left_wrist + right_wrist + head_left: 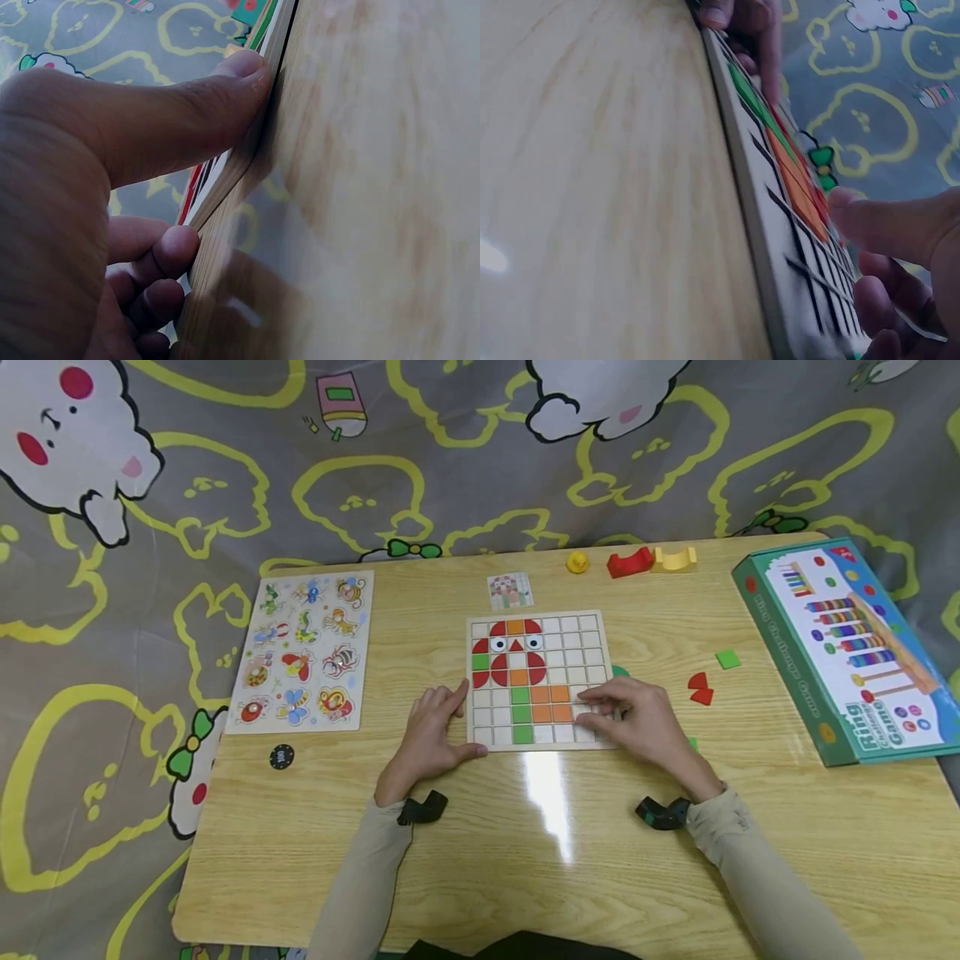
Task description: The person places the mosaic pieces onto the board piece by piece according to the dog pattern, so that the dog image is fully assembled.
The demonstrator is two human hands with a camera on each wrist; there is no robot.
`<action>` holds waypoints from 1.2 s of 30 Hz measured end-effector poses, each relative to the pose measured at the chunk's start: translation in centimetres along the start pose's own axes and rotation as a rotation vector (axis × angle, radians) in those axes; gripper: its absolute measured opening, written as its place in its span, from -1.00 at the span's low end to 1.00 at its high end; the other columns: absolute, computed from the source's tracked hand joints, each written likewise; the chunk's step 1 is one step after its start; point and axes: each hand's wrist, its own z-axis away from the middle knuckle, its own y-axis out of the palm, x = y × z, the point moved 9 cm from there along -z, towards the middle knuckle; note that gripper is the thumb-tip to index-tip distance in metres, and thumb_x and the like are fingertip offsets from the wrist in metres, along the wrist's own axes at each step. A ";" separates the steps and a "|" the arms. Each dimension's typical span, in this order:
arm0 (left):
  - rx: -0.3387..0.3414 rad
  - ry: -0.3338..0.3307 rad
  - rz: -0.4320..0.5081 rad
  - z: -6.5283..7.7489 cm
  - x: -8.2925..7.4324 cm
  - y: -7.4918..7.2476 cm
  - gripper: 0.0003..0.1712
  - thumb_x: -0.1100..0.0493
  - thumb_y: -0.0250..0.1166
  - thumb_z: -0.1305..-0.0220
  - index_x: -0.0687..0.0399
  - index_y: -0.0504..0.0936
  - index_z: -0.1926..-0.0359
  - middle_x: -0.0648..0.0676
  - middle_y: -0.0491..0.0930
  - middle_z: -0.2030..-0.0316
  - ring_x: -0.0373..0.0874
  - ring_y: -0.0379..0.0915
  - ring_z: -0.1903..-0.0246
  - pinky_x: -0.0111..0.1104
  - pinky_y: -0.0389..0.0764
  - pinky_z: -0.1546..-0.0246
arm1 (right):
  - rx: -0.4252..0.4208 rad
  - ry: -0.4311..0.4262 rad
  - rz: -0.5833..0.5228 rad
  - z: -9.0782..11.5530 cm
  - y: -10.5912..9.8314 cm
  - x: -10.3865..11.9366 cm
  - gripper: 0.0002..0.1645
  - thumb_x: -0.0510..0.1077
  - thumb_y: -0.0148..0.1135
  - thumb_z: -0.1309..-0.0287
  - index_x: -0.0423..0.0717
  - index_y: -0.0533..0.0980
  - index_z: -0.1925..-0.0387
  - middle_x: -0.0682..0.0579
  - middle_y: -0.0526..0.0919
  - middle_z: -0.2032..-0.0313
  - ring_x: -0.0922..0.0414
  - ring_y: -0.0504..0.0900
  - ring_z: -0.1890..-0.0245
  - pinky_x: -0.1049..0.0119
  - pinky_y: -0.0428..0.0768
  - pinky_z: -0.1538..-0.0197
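Note:
A wooden grid board (491, 739) lies on the table with red, orange and green tiles set in its cells. Four orange squares (550, 704) form a block beside a green column (521, 713). My left hand (427, 739) touches the board's left side with the index finger, its thumb at the near left corner; the left wrist view shows the thumb along the edge. Over the right part of the board my right hand (637, 718) has thumb and index finger apart near the orange block. No piece shows between them. A small picture card (510, 591) lies behind the board.
Two red quarter pieces (699, 687) and a green square (727, 659) lie to the right. Further right is a Ring Challenge Game box (810, 668). An insect puzzle board (305, 652) and black chip (282, 757) lie left. Red (630, 562) and yellow (675, 560) blocks stand at the back.

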 end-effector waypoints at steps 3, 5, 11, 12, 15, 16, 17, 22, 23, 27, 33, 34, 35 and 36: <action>-0.002 0.002 0.004 0.0 -0.1 0.0 0.27 -0.20 0.60 0.15 0.13 0.18 -0.50 -0.02 0.31 0.27 -0.11 0.12 0.18 -0.25 0.15 0.08 | -0.064 0.027 0.024 0.7 -2.3 -1.3 -0.65 -0.15 0.57 0.07 -0.05 0.73 0.16 0.11 0.68 0.37 0.22 0.56 0.41 0.48 0.41 0.41; -0.004 0.002 0.007 0.0 -0.2 0.0 0.26 -0.20 0.61 0.15 0.14 0.18 -0.50 -0.02 0.31 0.27 -0.11 0.12 0.17 -0.24 0.15 0.08 | -0.090 0.056 0.058 1.1 -3.7 -2.3 -0.66 -0.17 0.56 0.05 -0.06 0.72 0.15 0.10 0.69 0.37 0.23 0.56 0.40 0.49 0.40 0.43; -0.002 -0.004 0.006 0.0 0.0 0.0 0.26 -0.20 0.60 0.15 0.13 0.18 -0.50 -0.04 0.32 0.26 -0.11 0.13 0.16 -0.24 0.15 0.05 | -0.030 0.145 0.104 2.4 -5.6 -4.2 -0.66 -0.05 0.51 -0.04 0.02 0.71 0.09 0.08 0.68 0.30 0.17 0.52 0.31 0.50 0.39 0.39; -0.002 -0.003 0.007 0.0 0.0 0.0 0.26 -0.20 0.60 0.15 0.13 0.18 -0.50 -0.04 0.32 0.26 -0.11 0.13 0.15 -0.23 0.15 0.05 | -0.011 0.156 0.107 2.7 -5.6 -4.3 -0.65 -0.01 0.51 -0.04 0.05 0.71 0.09 0.09 0.69 0.28 0.17 0.52 0.30 0.49 0.39 0.38; -0.001 0.002 0.010 0.0 0.1 0.1 0.26 -0.21 0.60 0.14 0.12 0.18 -0.50 -0.04 0.32 0.26 -0.11 0.13 0.16 -0.23 0.15 0.06 | 0.046 0.179 0.106 3.6 -5.3 -4.6 -0.60 0.06 0.55 0.03 0.09 0.71 0.11 0.13 0.70 0.22 0.17 0.54 0.23 0.42 0.39 0.27; -0.001 0.004 0.011 0.0 0.1 0.2 0.26 -0.21 0.59 0.14 0.12 0.17 -0.50 -0.04 0.32 0.26 -0.11 0.13 0.16 -0.23 0.15 0.06 | 0.063 0.179 0.106 3.9 -5.1 -4.6 -0.58 0.07 0.57 0.07 0.10 0.71 0.11 0.14 0.71 0.20 0.17 0.54 0.19 0.38 0.39 0.20; -0.002 0.006 0.013 0.0 0.1 0.2 0.26 -0.22 0.59 0.14 0.11 0.17 -0.50 -0.04 0.32 0.26 -0.11 0.13 0.16 -0.23 0.15 0.06 | 0.078 0.175 0.109 4.2 -4.9 -4.6 -0.56 0.08 0.58 0.10 0.10 0.71 0.12 0.14 0.71 0.19 0.15 0.55 0.16 0.33 0.38 0.14; -0.008 0.019 0.010 0.0 0.0 0.2 0.26 -0.23 0.58 0.13 0.12 0.18 -0.50 -0.05 0.32 0.26 -0.11 0.13 0.16 -0.23 0.15 0.05 | 0.098 0.140 0.154 5.0 -4.4 -4.2 -0.58 0.08 0.63 0.20 0.12 0.72 0.21 0.18 0.72 0.24 0.13 0.55 0.14 0.17 0.36 0.03; -0.009 0.021 0.009 0.0 0.0 0.1 0.26 -0.23 0.58 0.13 0.12 0.18 -0.50 -0.05 0.32 0.26 -0.11 0.13 0.15 -0.23 0.15 0.05 | 0.090 0.131 0.170 5.1 -4.4 -4.1 -0.60 0.07 0.63 0.20 0.13 0.73 0.23 0.19 0.71 0.26 0.13 0.55 0.17 0.18 0.38 0.06; -0.010 0.024 0.011 0.0 0.0 0.0 0.26 -0.22 0.59 0.13 0.13 0.17 -0.50 -0.05 0.32 0.26 -0.11 0.13 0.16 -0.23 0.15 0.05 | 0.069 0.094 0.206 5.0 -4.6 -3.7 -0.69 0.01 0.61 0.13 0.11 0.73 0.27 0.16 0.71 0.30 0.11 0.55 0.23 0.17 0.38 0.13; 0.001 0.012 0.006 -0.1 0.0 0.1 0.26 -0.22 0.59 0.14 0.13 0.17 -0.50 -0.05 0.32 0.26 -0.10 0.12 0.16 -0.24 0.13 0.05 | 0.086 0.164 0.209 4.3 -5.2 -4.6 -0.70 -0.04 0.57 0.07 0.03 0.73 0.23 0.06 0.73 0.25 0.02 0.56 0.13 0.00 0.39 0.03; 0.002 0.010 0.004 -0.1 0.0 0.1 0.26 -0.22 0.59 0.14 0.13 0.17 -0.50 -0.04 0.31 0.26 -0.10 0.12 0.16 -0.24 0.13 0.05 | 0.092 0.172 0.210 4.2 -5.2 -4.8 -0.70 -0.05 0.57 0.06 0.02 0.73 0.22 0.05 0.73 0.24 0.00 0.56 0.12 -0.01 0.39 0.03; 0.005 0.007 0.004 -0.1 0.0 0.1 0.27 -0.23 0.59 0.14 0.12 0.17 -0.50 -0.04 0.31 0.26 -0.11 0.12 0.16 -0.24 0.13 0.05 | 0.098 0.178 0.212 4.1 -5.3 -4.9 -0.70 -0.04 0.56 0.05 0.01 0.73 0.21 0.03 0.73 0.23 -0.02 0.56 0.11 -0.02 0.39 0.02; 0.007 0.005 0.002 -0.1 0.0 0.2 0.27 -0.23 0.59 0.13 0.12 0.16 -0.51 -0.04 0.31 0.26 -0.11 0.12 0.17 -0.24 0.13 0.06 | 0.106 0.183 0.214 4.0 -5.4 -5.0 -0.68 -0.03 0.56 0.04 0.01 0.72 0.20 0.02 0.73 0.21 -0.03 0.56 0.09 -0.04 0.39 0.01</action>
